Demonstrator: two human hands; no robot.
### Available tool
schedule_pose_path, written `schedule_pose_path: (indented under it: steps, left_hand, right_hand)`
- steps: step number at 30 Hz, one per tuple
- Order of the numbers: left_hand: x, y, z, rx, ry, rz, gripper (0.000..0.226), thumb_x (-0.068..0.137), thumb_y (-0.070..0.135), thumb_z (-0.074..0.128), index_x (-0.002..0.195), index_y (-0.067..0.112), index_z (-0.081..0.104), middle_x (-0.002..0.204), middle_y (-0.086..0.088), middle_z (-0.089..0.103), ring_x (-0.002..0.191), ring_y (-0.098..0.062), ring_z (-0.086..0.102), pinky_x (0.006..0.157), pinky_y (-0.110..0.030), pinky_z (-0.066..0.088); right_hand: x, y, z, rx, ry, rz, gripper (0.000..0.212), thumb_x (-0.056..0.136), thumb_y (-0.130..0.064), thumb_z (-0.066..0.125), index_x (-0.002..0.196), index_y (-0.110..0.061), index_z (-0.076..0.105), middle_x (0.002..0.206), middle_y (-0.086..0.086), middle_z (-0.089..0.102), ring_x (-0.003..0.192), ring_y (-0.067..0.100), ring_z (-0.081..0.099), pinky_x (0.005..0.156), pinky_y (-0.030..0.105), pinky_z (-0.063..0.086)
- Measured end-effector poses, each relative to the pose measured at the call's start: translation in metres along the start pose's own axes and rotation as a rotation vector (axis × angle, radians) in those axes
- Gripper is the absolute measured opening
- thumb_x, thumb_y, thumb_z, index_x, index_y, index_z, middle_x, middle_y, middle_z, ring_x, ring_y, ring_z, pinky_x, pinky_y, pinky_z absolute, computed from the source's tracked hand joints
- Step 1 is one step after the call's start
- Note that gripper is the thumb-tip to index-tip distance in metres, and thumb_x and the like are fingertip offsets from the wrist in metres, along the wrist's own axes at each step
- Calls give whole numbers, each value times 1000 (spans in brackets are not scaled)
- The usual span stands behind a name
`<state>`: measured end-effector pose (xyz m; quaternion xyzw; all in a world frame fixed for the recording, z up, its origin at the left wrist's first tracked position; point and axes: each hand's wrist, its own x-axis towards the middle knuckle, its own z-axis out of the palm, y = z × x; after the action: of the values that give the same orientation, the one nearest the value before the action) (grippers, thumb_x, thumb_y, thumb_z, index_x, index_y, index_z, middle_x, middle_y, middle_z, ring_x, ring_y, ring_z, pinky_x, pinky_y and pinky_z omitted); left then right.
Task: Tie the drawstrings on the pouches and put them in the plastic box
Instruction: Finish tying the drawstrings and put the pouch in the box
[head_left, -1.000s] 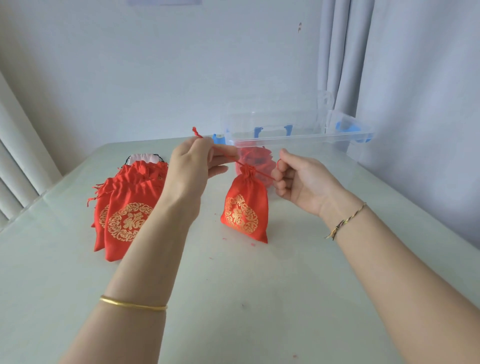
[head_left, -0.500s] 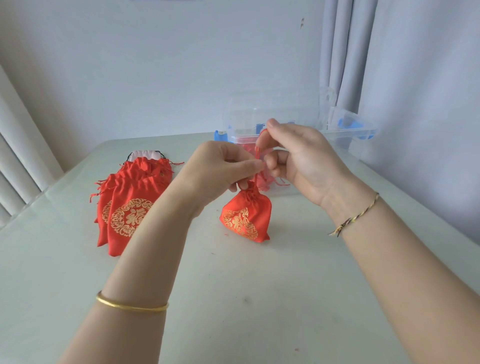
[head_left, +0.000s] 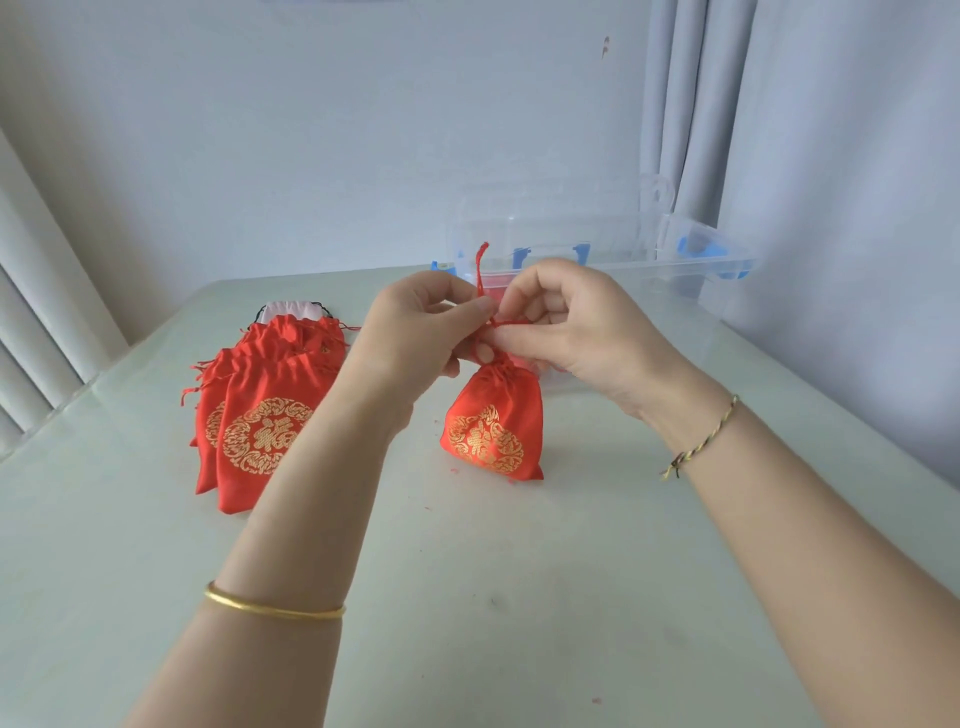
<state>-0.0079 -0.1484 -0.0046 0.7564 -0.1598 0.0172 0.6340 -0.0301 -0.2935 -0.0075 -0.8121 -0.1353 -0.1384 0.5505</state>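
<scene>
**Reader:** Fig. 1, head view. Where is the pouch being tied?

**Operator:** I see the red pouch, with its gold emblem, standing near the centre of the pale table. Its base is on the surface and its gathered neck points to twelve o'clock.

**Reader:** And the fingers?

**Operator:** Both hands meet just above the neck. My reading is that the left hand pinches the red drawstring between thumb and forefinger, with the other fingers curled. The right hand, fingers also curled, pinches the strand on its own side. One loose end rises between them toward twelve o'clock.

**Reader:** Surroundings?

**Operator:** The clear plastic box with blue latches sits at one o'clock from the pouch. Red shows through its wall, probably pouches, though the plastic blurs it. A pile of pouches lies flat at nine o'clock, well apart. I note a gold bangle on the left wrist and a woven bracelet on the right.
</scene>
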Motion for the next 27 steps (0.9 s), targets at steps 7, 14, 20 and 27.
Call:
schedule_pose_path:
  steps: [7, 14, 20, 27]
  left_hand:
    - [1, -1, 0, -23, 34, -12, 15, 88, 11, 60, 73, 13, 61, 49, 3, 61, 46, -6, 58, 44, -13, 42]
    - [1, 2, -3, -125, -11, -43, 28, 82, -1, 62, 107, 9, 56, 91, -10, 62, 73, -17, 63, 69, -23, 52]
    - [-4, 6, 3, 209, 58, 188, 30, 80, -4, 56, 87, 24, 48, 105, -3, 56, 65, -7, 60, 51, -15, 41]
    - [-1, 4, 3, 461, 68, 290, 10, 83, 9, 64, 86, 17, 67, 109, -6, 54, 70, 2, 61, 46, -4, 34]
  right_hand:
    - [0, 3, 6, -313, 119, -230, 9, 74, -2, 69, 80, -7, 66, 63, -15, 48, 51, -5, 49, 54, 6, 35]
    - [2, 6, 6, -339, 105, -187, 9, 79, -4, 62, 74, 1, 67, 63, 5, 59, 54, 6, 46, 56, 19, 38]
    - [7, 12, 2, 477, -6, 313, 29, 85, -1, 57, 56, -8, 56, 54, 4, 44, 40, 6, 32, 42, 19, 21]
    - [8, 16, -1, 702, -50, 427, 47, 87, -4, 55, 41, -15, 58, 46, -2, 45, 37, 5, 33, 40, 16, 22]
